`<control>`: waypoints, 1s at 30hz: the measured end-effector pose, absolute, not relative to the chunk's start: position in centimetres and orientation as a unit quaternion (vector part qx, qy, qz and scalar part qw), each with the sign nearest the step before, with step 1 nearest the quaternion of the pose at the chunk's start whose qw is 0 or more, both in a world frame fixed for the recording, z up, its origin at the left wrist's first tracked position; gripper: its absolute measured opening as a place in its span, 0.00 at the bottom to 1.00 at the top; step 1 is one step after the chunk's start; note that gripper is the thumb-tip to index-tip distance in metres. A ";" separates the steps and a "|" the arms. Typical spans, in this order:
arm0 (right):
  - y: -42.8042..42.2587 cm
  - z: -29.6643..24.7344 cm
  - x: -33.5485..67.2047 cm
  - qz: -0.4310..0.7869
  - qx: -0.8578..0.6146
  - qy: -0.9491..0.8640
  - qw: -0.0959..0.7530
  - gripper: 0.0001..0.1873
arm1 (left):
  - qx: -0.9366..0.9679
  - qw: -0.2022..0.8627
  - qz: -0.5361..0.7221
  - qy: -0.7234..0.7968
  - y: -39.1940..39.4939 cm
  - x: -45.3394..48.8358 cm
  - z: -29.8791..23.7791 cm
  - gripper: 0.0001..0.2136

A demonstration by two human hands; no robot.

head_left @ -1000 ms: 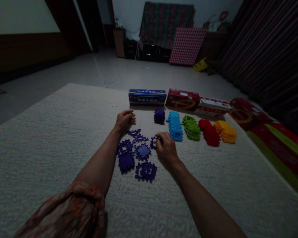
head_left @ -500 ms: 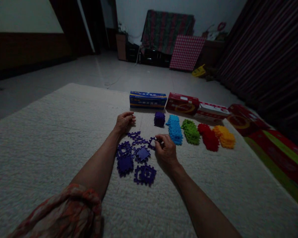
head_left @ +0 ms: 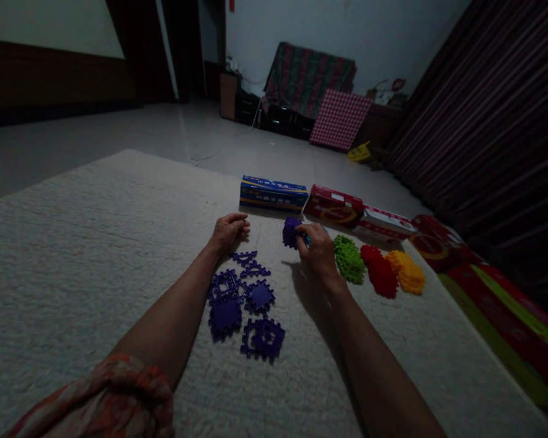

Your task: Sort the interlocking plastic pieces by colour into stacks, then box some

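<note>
My right hand (head_left: 318, 246) is closed, thumb and fingers pinching a purple interlocking tile at the right side of a small purple tile stack (head_left: 291, 232). The tile itself is mostly hidden by the fingers and merges with the stack. My left hand (head_left: 231, 232) rests on the cloth with its fingers curled in, and no object shows in it. Just below it lie two purple triangular tiles (head_left: 254, 269). Nearer to me are a solid purple square tile (head_left: 260, 295), a larger solid one (head_left: 225, 316) and overlapping open-frame tiles (head_left: 268, 338).
Right of the purple stack are green tiles (head_left: 349, 258), red tiles (head_left: 380, 271) and yellow tiles (head_left: 406, 272); blue ones are mostly behind my right hand. A blue box (head_left: 274, 196), a dark red box (head_left: 332, 207) and a white-and-red box (head_left: 383, 224) line the back.
My right hand has moved away from me, carrying a purple frame tile from the loose pieces to the purple stack. My left hand has stayed in place. The view has tilted slightly.
</note>
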State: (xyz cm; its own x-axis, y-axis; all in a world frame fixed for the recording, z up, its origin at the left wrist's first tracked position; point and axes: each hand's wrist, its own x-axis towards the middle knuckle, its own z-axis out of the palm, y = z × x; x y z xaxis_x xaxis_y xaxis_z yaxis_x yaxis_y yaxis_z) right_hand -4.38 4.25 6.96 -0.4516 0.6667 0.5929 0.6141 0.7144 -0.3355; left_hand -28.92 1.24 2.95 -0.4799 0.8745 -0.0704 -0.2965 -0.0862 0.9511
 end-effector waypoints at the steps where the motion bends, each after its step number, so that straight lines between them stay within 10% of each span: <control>1: 5.0 6.8 -4.6 0.029 -0.387 -0.844 0.369 0.10 | 0.279 0.428 0.684 0.521 1.3 -29.0 2.8 0.12; 30: 5.9 4.9 -5.8 -0.078 -0.429 -0.836 0.333 0.08 | 0.284 0.428 0.677 0.528 1.6 -29.1 2.6 0.10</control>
